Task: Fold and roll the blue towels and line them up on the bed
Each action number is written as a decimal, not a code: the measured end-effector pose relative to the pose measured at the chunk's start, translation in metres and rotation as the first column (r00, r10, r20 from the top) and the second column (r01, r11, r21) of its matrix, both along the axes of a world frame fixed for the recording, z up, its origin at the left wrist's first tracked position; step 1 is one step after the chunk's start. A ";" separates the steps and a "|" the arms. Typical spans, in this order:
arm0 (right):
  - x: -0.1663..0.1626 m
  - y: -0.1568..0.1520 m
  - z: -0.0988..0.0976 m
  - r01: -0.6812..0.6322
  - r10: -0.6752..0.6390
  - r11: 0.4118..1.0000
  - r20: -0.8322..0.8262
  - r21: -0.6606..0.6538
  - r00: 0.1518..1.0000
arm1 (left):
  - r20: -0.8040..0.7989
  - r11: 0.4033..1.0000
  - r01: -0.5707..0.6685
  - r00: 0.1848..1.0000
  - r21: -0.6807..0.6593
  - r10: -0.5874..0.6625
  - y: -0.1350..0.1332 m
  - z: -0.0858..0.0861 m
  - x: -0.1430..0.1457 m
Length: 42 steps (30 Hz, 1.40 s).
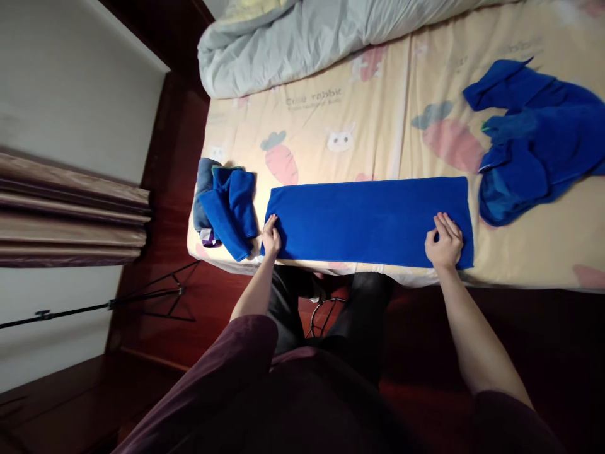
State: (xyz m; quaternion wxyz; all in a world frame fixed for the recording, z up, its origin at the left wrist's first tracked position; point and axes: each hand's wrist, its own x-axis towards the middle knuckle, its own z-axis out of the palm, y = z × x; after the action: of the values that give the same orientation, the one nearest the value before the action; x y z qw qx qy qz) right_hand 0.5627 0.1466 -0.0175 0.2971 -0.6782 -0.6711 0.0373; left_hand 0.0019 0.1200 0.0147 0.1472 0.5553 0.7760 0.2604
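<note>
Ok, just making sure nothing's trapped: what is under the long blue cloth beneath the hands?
The blue cloth lies on the patterned bed sheet, which shows around its edges. The part directly beneath is covered, so whether anything small lies there cannot be seen.

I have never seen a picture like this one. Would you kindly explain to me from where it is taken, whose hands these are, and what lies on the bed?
There is no machine here, only a person with two bare hands. The single picture comes from a camera worn on that person's head, looking forward and down. On the bed a long blue cloth lies flat. The left hand touches its left end; the right hand rests near its right end. Whether either grips it, I cannot tell. Left of the cloth is a small pile of fabric, right of it a rumpled blue heap, and beyond it a quilt.
</note>
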 end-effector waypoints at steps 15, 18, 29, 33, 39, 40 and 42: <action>0.003 0.000 -0.003 -0.001 0.001 0.999 0.006 0.033 1.000 | -0.119 0.652 0.758 0.645 -0.026 -0.755 0.078 -0.019 0.299; 0.004 0.001 -0.007 -0.007 0.007 0.999 -0.011 0.053 1.000 | -0.163 0.728 0.685 0.715 -0.033 -0.680 0.091 -0.019 0.237; 0.006 -0.001 -0.008 -0.022 0.023 0.997 -0.004 0.076 1.000 | -0.291 0.971 0.204 0.928 -0.123 -0.232 0.105 -0.004 0.019; 0.006 -0.001 -0.008 -0.003 0.002 1.000 0.032 0.029 0.999 | -0.291 0.982 0.164 0.939 -0.096 -0.185 0.110 -0.008 0.005; 0.003 -0.003 0.002 0.020 -0.016 0.998 0.081 -0.053 0.997 | -0.196 0.990 0.126 0.971 -0.058 -0.135 0.110 -0.007 0.010; 0.004 -0.004 0.005 0.021 -0.015 0.997 0.087 -0.070 0.996 | -0.175 0.990 0.131 0.975 -0.051 -0.138 0.109 -0.006 0.011; 0.003 -0.006 0.012 0.026 -0.015 0.993 0.099 -0.117 0.995 | -0.134 0.989 0.142 0.980 -0.032 -0.145 0.108 -0.004 0.012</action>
State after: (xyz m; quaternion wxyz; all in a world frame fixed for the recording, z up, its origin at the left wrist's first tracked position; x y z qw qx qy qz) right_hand 0.5659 0.1406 -0.0051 0.2235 -0.7025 -0.6745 0.0404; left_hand 0.0135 0.2279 0.0105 0.1186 0.6247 0.7449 0.2020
